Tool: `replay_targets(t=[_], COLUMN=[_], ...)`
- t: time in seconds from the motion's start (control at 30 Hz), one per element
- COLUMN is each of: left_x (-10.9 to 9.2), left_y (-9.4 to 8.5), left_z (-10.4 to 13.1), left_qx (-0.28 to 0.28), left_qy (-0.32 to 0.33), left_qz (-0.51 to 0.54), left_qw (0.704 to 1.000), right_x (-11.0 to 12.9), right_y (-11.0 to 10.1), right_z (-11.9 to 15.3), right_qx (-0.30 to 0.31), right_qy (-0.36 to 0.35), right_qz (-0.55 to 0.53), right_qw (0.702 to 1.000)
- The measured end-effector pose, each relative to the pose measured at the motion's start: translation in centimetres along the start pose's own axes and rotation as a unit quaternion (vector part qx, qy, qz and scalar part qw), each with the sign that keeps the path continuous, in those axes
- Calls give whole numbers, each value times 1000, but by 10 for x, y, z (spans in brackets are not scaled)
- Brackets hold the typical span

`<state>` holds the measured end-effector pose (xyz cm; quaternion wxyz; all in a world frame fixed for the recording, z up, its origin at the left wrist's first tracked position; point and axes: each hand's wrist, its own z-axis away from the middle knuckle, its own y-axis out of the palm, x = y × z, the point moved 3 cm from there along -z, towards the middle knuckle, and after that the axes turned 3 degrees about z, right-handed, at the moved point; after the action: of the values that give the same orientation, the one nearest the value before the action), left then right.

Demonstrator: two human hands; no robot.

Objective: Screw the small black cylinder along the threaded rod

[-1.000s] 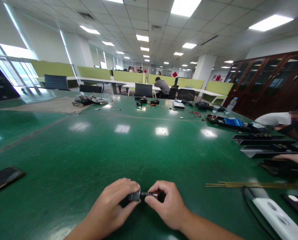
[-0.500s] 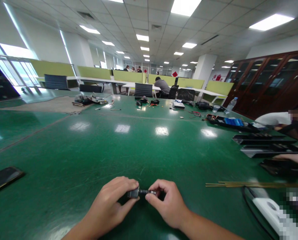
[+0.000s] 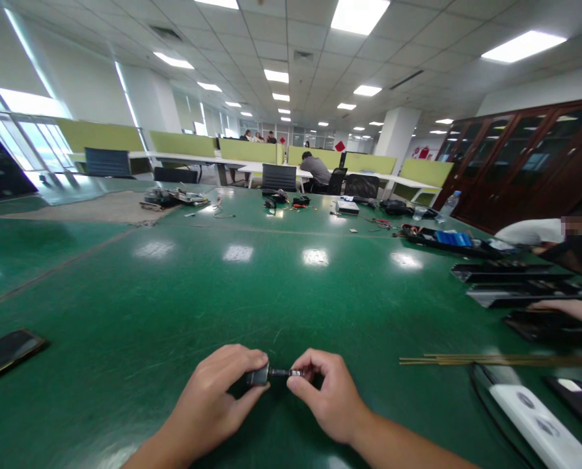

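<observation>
My left hand (image 3: pixel 217 397) and right hand (image 3: pixel 329 394) have edged slightly apart; at lower centre the left fingers (image 3: pixel 245 359) pinch a black block (image 3: pixel 258 376), the right, nearly closed, a dark shaft (image 3: pixel 278 373) by its silver end; I should keep both aligned.

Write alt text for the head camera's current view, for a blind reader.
A left hand grips the blocky end of a small dark object while the right hand pinches its other end, at a green table. A phone lies at the left; thin rods and a long white device lie at the right.
</observation>
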<state>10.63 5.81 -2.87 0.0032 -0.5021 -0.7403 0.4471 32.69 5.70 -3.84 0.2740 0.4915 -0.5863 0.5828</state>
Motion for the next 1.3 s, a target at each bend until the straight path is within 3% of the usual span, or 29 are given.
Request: replay_targets(t=[0.9,1.07,1.2,1.3], left_x=[2,5,10,18], left_y=[-6,-10,-15,-18], left_z=[-3,0,-4,-11], left_qx=[-17,-32,-49,-74], left_qy=[-7,-4,-74,-165], left_qz=[12,-1,-44,14], left_qw=[1000,999,995,983], right_x=[2,-6,-17,-22], right_y=[-5,-5,-2,-1], right_z=[-1,-1,-4,-7], right_qx=[-21,-10,-8,-24], right_qy=[-1,5,42,64], right_qz=[-7,-97,-250,-287], right_qw=[1000,995,967,956])
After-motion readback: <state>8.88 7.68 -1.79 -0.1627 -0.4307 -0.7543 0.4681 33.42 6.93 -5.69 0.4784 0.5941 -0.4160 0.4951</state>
